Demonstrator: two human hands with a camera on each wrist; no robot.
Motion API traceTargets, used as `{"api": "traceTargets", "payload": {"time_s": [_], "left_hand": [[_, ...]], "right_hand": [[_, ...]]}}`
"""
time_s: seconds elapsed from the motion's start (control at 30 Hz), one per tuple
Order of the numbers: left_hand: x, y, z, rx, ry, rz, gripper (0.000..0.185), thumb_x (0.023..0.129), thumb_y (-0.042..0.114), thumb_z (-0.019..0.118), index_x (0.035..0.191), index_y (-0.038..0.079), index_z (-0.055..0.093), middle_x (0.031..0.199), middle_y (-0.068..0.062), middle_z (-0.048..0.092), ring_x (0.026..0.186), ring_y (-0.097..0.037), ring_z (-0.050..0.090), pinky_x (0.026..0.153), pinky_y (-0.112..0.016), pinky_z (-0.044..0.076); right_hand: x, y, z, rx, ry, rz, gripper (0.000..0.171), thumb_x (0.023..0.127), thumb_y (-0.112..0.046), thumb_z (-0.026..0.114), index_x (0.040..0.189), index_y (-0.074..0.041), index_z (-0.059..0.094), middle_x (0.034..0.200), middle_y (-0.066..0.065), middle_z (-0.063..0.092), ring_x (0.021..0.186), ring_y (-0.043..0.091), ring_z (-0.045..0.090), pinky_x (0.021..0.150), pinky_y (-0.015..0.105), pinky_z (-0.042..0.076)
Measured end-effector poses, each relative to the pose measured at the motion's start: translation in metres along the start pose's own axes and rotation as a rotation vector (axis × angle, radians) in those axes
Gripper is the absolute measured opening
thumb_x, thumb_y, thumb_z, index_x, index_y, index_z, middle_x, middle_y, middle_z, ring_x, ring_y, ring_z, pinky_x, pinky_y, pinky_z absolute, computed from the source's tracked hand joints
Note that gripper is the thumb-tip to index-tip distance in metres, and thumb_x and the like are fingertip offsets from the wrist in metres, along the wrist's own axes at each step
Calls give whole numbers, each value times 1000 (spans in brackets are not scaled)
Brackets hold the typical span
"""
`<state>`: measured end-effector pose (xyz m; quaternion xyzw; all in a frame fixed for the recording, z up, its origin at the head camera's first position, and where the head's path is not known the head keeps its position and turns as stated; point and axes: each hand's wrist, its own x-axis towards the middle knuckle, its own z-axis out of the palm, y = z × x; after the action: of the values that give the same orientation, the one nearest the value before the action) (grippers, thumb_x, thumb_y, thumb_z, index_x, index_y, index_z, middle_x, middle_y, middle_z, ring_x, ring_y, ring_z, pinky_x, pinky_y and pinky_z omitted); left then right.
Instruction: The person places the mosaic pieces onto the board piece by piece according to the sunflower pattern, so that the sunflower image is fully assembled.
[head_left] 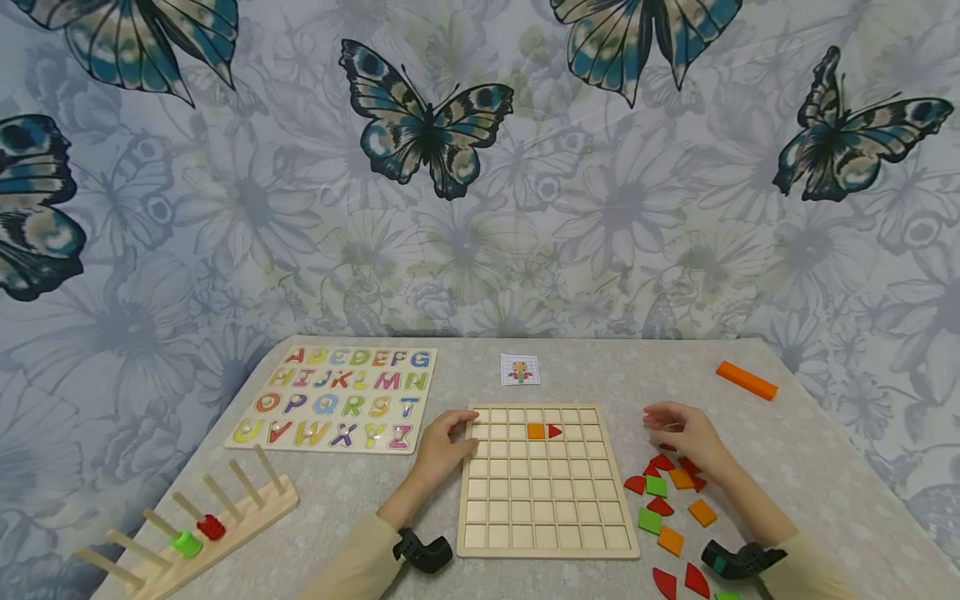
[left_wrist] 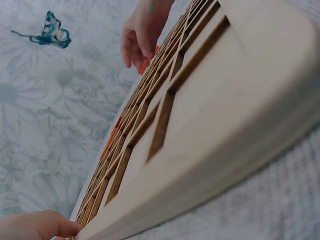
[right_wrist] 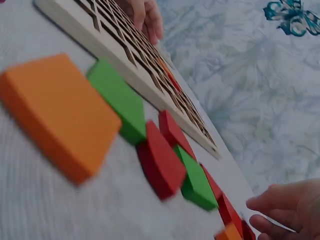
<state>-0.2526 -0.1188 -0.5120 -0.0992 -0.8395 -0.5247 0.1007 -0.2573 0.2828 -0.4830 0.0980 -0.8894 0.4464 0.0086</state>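
My spread left hand (head_left: 442, 448) steadies the pale wooden grid board (head_left: 540, 512), while my loosely parted right hand (head_left: 692, 435) hovers beside flat red, green and orange blocks (head_left: 656, 486) on the worktop (head_left: 585, 371), likely light, stiff, edge-pinchable!

Left hand (left_wrist: 37, 226) at grid board (left_wrist: 210, 115)

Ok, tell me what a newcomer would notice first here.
Probably the large butterflies on the backdrop behind the table. Next, the wooden grid board mid-table, holding one orange square and one red triangle, and the loose pieces to its right, near the right hand. Then the colourful alphabet board at left.
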Motion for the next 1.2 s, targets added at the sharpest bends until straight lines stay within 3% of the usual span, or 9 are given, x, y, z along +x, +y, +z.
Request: {"api": "traceTargets", "payload": {"time_s": [0.1, 0.2, 0.4, 0.73, 1.0, 1.2], "left_hand": [[0, -1, 0, 5, 2, -4, 34, 76, 1, 72, 110, 8, 69, 112, -8, 67, 108, -25, 61, 91, -30, 46], [0, 0, 0, 15, 3, -6, 34, 76, 1, 72, 110, 8, 69, 113, -7, 67, 108, -24, 61, 91, -31, 46], [-1, 4, 0, 12, -8, -3, 34, 77, 2, 71, 111, 6, 68, 115, -9, 66, 111, -26, 59, 92, -35, 47], [-2, 4, -2, 17, -8, -3, 33, 77, 3, 71, 110, 6, 68, 115, -9, 66, 110, -26, 59, 92, -35, 47], [-2, 3, -2, 12, -10, 9, 33, 77, 2, 71, 110, 7, 68, 115, -9, 66, 110, -26, 60, 92, -36, 47], [-2, 4, -2, 2, -9, 9, 33, 77, 2, 71, 110, 5, 68, 114, -10, 67, 109, -26, 60, 91, -33, 47]], "right_hand": [[-6, 5, -7, -42, -8, 1, 39, 84, -9, 68, 120, 2, 59, 112, 21, 67, 90, 13, 63, 74, 14, 50], [-10, 11, -13, -71, -20, -41, 39, 85, -10, 68, 120, 3, 60, 110, 20, 68, 92, 9, 64, 78, 12, 48], [-12, 17, -19, -60, -53, -90, 39, 83, -9, 70, 118, 3, 61, 106, 20, 69, 85, -2, 60, 76, 13, 50], [-13, 26, -21, -54, -103, -104, 40, 81, -7, 71, 118, 3, 61, 106, 19, 69, 86, -3, 59, 78, 13, 49], [-12, 28, -19, -59, -56, -71, 41, 83, -13, 71, 119, 2, 61, 106, 18, 69, 84, -4, 57, 75, 15, 49], [-7, 16, -5, 35, -15, -63, 42, 82, -14, 73, 118, 3, 60, 107, 22, 68, 81, -2, 59, 71, 15, 51]]}}
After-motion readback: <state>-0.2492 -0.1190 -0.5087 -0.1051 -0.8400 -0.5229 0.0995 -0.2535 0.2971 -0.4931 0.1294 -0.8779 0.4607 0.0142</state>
